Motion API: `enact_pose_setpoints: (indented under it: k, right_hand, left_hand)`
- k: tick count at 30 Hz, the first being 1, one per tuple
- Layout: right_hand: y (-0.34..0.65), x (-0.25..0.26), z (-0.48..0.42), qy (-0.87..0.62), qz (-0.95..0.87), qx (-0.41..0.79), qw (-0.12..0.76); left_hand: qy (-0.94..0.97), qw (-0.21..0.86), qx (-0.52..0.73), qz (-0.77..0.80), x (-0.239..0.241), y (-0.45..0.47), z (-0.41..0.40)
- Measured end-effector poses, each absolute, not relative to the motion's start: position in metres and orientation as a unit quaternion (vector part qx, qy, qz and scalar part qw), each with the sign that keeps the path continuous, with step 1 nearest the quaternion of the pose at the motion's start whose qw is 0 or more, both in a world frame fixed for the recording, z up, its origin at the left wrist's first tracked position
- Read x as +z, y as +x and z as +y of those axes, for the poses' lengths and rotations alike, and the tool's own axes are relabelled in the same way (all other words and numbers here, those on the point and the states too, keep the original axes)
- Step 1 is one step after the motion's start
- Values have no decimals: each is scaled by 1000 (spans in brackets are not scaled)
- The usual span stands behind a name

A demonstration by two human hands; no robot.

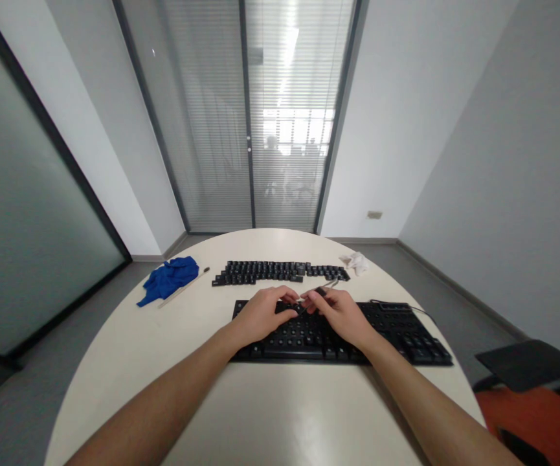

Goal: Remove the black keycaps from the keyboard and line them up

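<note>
A black keyboard (406,336) lies across the round white table (270,414) in front of me. My left hand (263,314) rests on its upper left part, fingers curled down onto the keys. My right hand (340,314) sits beside it, pinching a small dark key-pulling tool (319,292) with a wire loop; the two hands nearly touch above the keyboard. Behind them, rows of loose black keycaps (270,272) are laid out on the table.
A blue cloth (170,278) and a thin brush or stick (182,288) lie at the left. A crumpled white tissue (356,262) sits at the back right. An orange-and-black chair (537,401) stands at the right. Glass doors with blinds are beyond the table.
</note>
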State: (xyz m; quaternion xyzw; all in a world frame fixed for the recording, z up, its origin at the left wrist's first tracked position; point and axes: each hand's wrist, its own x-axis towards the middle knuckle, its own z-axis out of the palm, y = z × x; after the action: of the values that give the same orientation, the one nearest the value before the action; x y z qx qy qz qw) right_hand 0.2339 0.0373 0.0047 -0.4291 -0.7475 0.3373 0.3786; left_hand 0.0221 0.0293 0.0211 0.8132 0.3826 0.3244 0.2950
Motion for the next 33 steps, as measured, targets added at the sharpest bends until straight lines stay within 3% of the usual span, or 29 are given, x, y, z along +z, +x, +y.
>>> enact_pose_setpoints:
  k: [13,33]
  right_hand:
    - [232,1,40,-408,-710,424,387]
    - [227,0,38,-417,-698,424,399]
  left_hand:
    - [813,273,353,375,23,18,30]
    - [922,-47,256,285,19,16,32]
